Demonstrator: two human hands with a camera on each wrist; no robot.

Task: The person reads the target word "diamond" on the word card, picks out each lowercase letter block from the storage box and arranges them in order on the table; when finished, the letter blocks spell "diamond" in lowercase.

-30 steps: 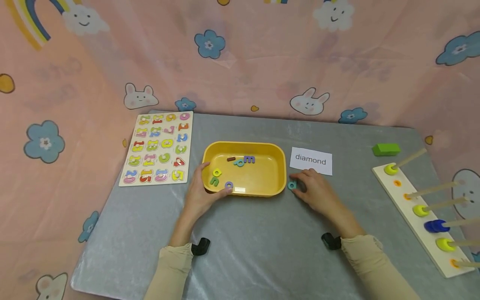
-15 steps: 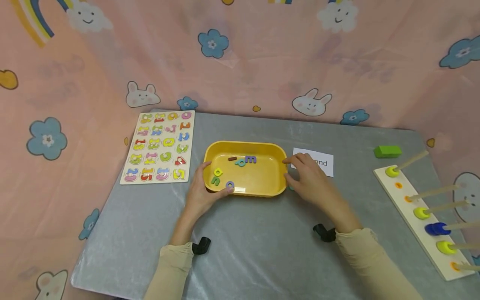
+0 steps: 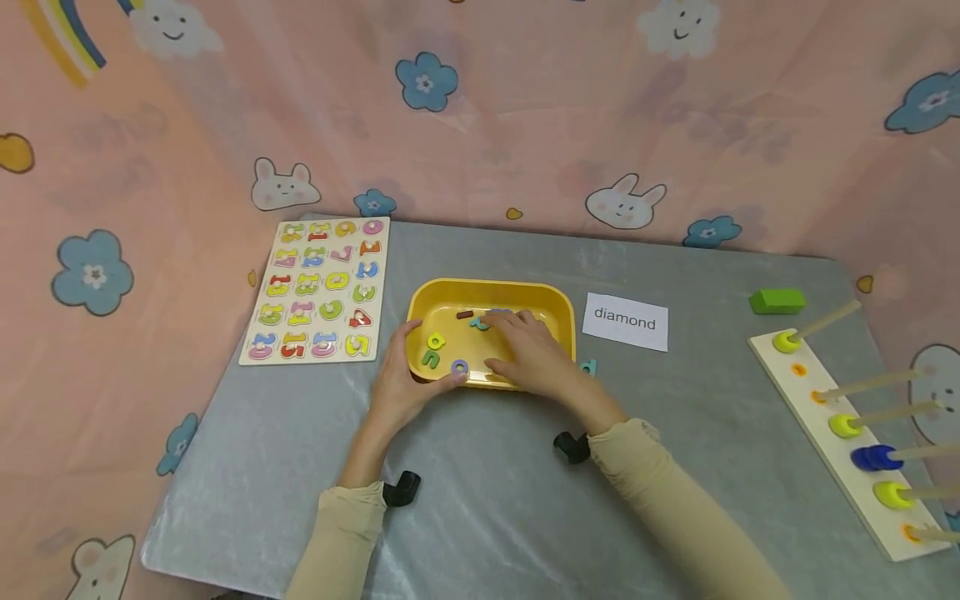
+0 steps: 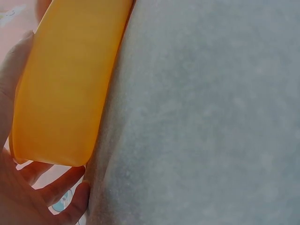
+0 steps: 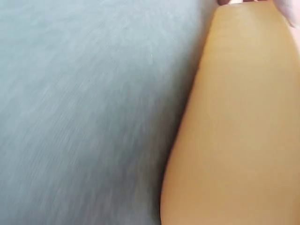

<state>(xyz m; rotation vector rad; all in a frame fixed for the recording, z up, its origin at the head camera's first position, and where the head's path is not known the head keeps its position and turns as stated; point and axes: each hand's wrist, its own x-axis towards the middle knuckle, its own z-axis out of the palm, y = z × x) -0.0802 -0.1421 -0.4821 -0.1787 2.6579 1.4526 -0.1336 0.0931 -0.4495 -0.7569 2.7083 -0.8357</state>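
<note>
My left hand [image 3: 401, 371] grips the left end of a yellow tray [image 3: 442, 292], its thumb over the near rim; the left wrist view shows curled fingers along the tray's outer wall [image 4: 61, 93]. My right hand [image 3: 528, 354] reaches over the tray's inside, fingers spread and fingertips down by a purple letter, mostly hidden beneath them, and a teal letter [image 3: 477, 323]. Left of these lie a brown bar-shaped piece [image 3: 465, 315], a yellow letter [image 3: 436, 341], a green n [image 3: 431, 359] and a purple o [image 3: 460, 367]. Another teal letter [image 3: 590, 367] lies on the table right of the tray.
A white card [image 3: 626, 322] printed "diamond" lies right of the tray. At left is a number puzzle board [image 3: 315, 292]. A peg board [image 3: 840, 450] with upright rods and rings stands at right, near a green block [image 3: 777, 302]. All rest on a grey cloth-covered table [image 3: 480, 500].
My right hand let go of the teal letter beside the tray, then moved left over the rim into the tray. The card shows fully again. My left hand stays on the tray.
</note>
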